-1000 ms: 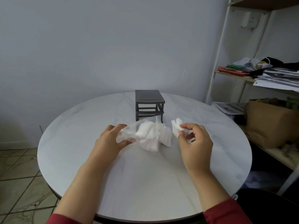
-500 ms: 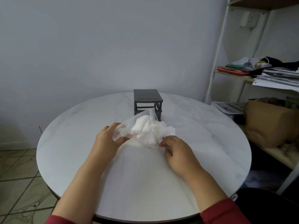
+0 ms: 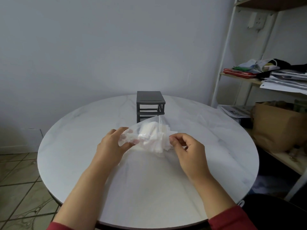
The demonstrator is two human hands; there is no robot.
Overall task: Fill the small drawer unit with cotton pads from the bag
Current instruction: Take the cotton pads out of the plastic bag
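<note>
A person sits at a round white marble worktop, both arms in red sleeves reaching in over it. The left hand grips the left end of a clear plastic bag, its fingers curled round the crumpled film. The bag is held just above the middle of the worktop, with its mouth towards the right. White cotton pads fill it in a loose bundle, and some stick out past the opening on the right side. The right hand is curled, its thumb and forefinger pinching the right edge of that bundle (how many pads are caught between them cannot be told).

Behind the bag, towards the far side of the worktop, stands the small dark grey drawer unit, upright, its front facing the person. The bag's upper edge hides its lowest part.

To the right is a white-framed shelf with piled papers, a red folder and a brown paper bag lower down. Patterned floor tiles show at lower left.
</note>
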